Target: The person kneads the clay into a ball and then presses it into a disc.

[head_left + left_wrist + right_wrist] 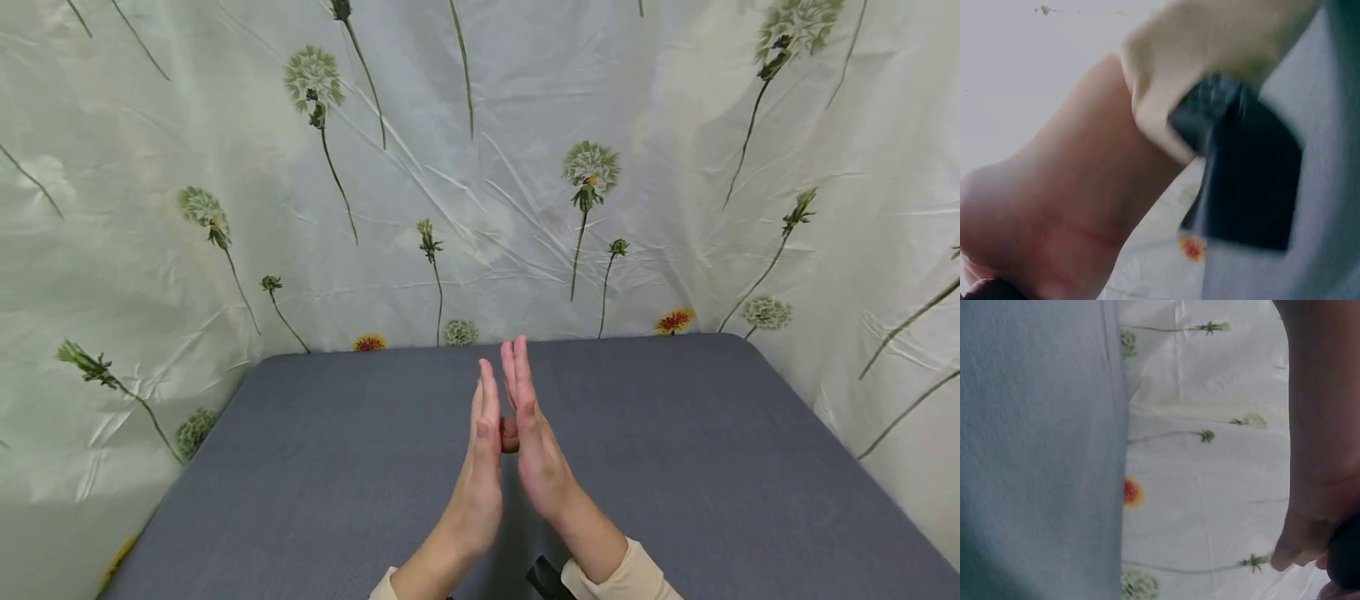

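Matt cloth-like tabletop (337, 442), glossy wrinkled backdrop (517, 100)

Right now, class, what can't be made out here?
Head view: what the brown shape between left hand and right hand is, partly hidden by them.
Left wrist view: the black piece by the sleeve, blurred.
Right wrist view: the dark rounded object, cut off by the right edge.

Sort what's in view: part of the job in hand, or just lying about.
Part of the job:
left hand and right hand, raised, palms facing
brownish shape between them (finger or object, unclear)

Just there:
grey table
flower-print sheet behind it
cream sleeves
black piece by the right cuff
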Available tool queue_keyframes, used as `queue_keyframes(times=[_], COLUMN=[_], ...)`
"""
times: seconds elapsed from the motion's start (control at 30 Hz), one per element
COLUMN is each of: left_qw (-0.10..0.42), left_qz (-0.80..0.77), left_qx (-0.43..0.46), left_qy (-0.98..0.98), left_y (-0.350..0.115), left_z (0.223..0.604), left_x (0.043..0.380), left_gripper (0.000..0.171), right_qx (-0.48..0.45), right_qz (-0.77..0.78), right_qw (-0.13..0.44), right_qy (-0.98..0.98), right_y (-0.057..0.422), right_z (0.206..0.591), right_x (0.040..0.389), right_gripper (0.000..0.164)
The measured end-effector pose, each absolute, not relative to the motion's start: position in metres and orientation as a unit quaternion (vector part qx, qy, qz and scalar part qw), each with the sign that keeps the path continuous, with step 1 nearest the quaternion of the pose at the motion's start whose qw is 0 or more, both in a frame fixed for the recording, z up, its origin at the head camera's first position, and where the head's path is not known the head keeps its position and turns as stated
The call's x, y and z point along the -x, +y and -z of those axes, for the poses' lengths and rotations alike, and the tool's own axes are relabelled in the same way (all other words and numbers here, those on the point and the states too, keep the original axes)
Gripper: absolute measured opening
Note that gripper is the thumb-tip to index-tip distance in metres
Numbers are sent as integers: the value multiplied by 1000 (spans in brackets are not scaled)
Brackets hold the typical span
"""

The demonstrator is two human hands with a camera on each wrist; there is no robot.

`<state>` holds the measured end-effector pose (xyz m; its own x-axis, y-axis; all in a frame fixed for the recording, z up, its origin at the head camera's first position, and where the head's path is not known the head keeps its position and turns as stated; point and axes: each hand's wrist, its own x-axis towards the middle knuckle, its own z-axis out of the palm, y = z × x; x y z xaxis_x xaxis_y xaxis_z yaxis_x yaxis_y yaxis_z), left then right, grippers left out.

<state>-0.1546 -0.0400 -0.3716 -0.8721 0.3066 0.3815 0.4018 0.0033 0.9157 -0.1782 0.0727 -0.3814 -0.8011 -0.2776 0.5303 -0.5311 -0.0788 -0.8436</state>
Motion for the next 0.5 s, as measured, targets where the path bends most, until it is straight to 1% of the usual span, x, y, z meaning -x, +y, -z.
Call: queue_keyframes(times=[0.13,0.2,0.27,0.33,0.43,0.5], left_qw=[84,91,87,72,45,28], left_qz=[666,672,675,682,692,701], left_qx=[244,234,217,196,180,185], left_qy=[-700,-696,-700,-701,-698,-689], left_y=[-51,-58,-63,-67,-65,-61], left_z=[365,362,359,358,359,362], left_x=[160,164,167,169,171,172], left_gripper=[67,69,69,70,73,75], right_qx=[-325,-329,-329,-320,-318,-319], right_qz=[-678,-674,-673,-672,-668,-665], right_qw=[40,30,30,40,67,88], right_qy=[-658,-660,-662,-666,-670,-669], right_y=[60,53,49,48,50,55], right_z=[390,392,393,391,384,378], right_x=[176,171,166,162,159,159], right_gripper=[64,62,61,60,60,61])
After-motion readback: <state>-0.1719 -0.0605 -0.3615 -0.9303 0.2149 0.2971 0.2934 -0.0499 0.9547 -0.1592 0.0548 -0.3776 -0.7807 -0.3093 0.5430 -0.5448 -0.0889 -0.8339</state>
